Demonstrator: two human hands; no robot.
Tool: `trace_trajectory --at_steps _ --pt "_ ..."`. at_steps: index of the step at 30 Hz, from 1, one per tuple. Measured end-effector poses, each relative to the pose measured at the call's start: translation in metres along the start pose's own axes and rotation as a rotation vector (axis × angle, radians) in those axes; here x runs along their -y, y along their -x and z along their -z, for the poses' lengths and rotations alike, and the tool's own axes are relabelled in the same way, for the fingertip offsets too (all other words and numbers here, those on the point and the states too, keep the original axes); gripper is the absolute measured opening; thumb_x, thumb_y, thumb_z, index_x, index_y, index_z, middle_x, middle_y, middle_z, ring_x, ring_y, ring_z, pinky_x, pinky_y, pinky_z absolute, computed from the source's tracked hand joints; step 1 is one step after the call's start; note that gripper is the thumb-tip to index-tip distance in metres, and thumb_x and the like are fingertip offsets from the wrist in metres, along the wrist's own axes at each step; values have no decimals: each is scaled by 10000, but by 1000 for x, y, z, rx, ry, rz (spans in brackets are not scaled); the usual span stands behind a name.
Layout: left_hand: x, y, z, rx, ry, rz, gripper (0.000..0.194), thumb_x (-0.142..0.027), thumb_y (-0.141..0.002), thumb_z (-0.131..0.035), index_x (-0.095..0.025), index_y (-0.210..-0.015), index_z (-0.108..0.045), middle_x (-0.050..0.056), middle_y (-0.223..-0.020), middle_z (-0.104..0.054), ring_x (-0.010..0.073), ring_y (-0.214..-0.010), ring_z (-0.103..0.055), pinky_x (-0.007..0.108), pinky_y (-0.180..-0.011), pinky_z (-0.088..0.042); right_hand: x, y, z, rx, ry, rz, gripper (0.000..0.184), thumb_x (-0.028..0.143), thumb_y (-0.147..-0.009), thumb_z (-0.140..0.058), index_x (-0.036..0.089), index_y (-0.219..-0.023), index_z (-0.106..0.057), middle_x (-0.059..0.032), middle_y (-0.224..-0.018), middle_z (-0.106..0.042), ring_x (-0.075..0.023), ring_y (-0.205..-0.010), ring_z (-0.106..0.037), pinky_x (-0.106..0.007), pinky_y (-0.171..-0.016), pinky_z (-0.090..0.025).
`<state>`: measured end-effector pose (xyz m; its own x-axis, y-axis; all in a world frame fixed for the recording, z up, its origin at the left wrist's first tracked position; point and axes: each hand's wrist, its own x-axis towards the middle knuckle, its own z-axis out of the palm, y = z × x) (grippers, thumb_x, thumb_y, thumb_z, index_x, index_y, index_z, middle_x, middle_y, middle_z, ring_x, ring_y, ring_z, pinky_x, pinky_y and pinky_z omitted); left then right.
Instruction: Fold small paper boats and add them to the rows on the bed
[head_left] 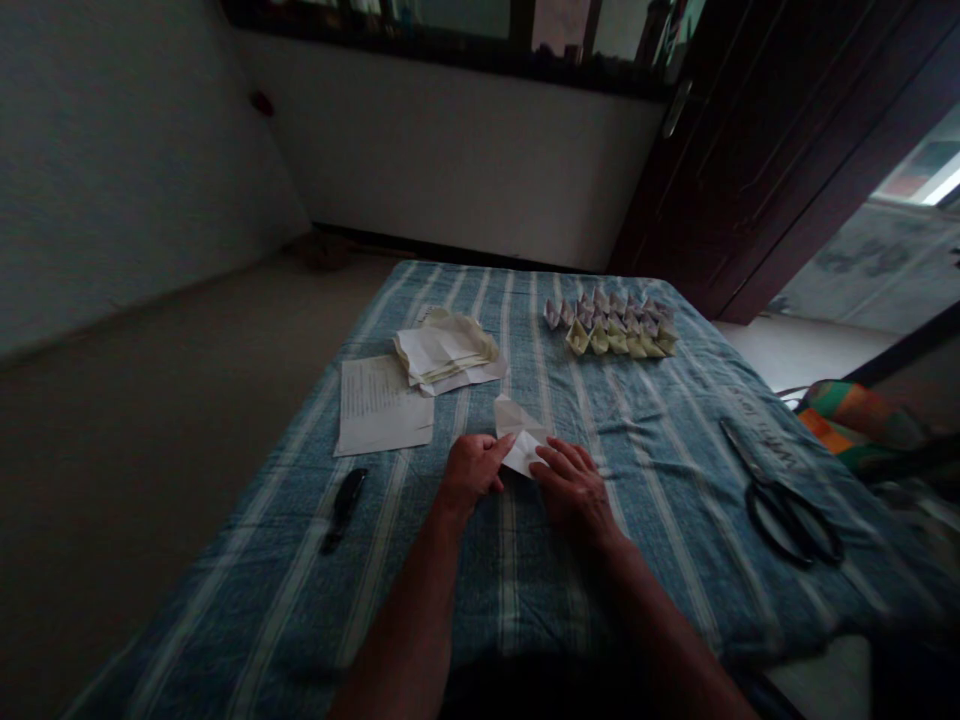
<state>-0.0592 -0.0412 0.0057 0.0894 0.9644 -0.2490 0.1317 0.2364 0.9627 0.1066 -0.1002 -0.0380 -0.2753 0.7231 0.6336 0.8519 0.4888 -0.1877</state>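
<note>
A partly folded piece of white paper (517,432) lies on the blue striped cloth (570,590) in front of me. My left hand (471,470) pinches its left edge with curled fingers. My right hand (574,485) presses down on its right side, fingers held together on the paper. One corner of the paper stands up between the two hands.
A stack of loose paper sheets (448,352) and a flat printed sheet (381,404) lie to the far left. Several folded paper boats (615,325) stand in rows at the back. Black scissors (784,495) lie at the right, a dark knife-like tool (343,508) at the left.
</note>
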Motion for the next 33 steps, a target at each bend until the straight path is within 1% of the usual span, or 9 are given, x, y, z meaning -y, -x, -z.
trace_trajectory --at_steps 3,5,7,9,12,18,22,26,33 --pt "1 2 7 -121 -95 -63 287 -236 -636 -747 -203 -421 -560 -40 -349 -448 100 -378 -404 217 -440 -224 1 3 -3 48 -25 15 212 112 -876 -534 223 -1000 -664 -66 -1134 -674 -245 -1196 -533 -424 -1017 -366" --pt "3 2 9 -220 -186 -187 192 -139 -599 -734 -212 -477 -604 -29 -459 -525 120 -484 -466 215 -508 -290 2 3 -3 75 -40 20 208 117 -880 -524 221 -997 -661 -67 -1127 -674 -239 -1179 -537 -422 -1017 -360" --pt "4 2 10 -246 -254 -338 140 -92 -586 -714 -223 -571 -668 -8 -601 -607 138 -571 -518 222 -589 -357 2 2 -3 88 -53 21 201 125 -883 -519 223 -989 -659 -65 -1101 -679 -231 -1141 -552 -417 -1013 -357" --pt "6 1 10 -170 -277 -429 152 -86 -607 -697 -233 -644 -707 9 -692 -647 148 -610 -549 232 -635 -394 2 1 -2 93 -56 19 202 130 -887 -511 230 -981 -659 -61 -1076 -685 -221 -1096 -569 -409 -1010 -352" --pt "10 -1 8 -74 -305 -450 168 -79 -631 -677 -239 -657 -720 15 -697 -659 156 -621 -564 237 -633 -410 2 -1 0 103 -57 22 207 130 -893 -495 232 -960 -663 -59 -1050 -692 -209 -1032 -585 -399 -992 -354" --pt "13 -2 7 -57 -360 -440 230 -29 -626 -643 -233 -685 -733 21 -725 -689 163 -656 -600 239 -644 -432 -3 -9 4 118 -149 9 173 135 -867 -539 210 -931 -681 -60 -955 -710 -207 -957 -606 -366 -925 -394" --pt "12 0 9 -47 -408 -426 222 -46 -651 -631 -225 -727 -738 19 -756 -711 176 -720 -636 250 -704 -464 -10 -16 3 137 -220 -86 158 152 -835 -592 217 -932 -698 -49 -862 -720 -191 -823 -633 -333 -823 -439" --pt "11 4 15 41 -507 -405 271 -67 -713 -579 -210 -886 -730 15 -879 -728 164 -811 -660 255 -779 -494 -14 -23 -1 127 -269 -189 151 160 -809 -637 222 -924 -713 -35 -820 -735 -186 -750 -649 -328 -795 -447" --pt "13 6 20 118 -578 -430 337 -72 -689 -629 -183 -1001 -691 34 -938 -707 163 -844 -665 239 -742 -521 -11 -36 -5 134 -191 -288 123 217 -812 -654 239 -921 -709 -10 -750 -717 -190 -716 -626 -305 -745 -442"
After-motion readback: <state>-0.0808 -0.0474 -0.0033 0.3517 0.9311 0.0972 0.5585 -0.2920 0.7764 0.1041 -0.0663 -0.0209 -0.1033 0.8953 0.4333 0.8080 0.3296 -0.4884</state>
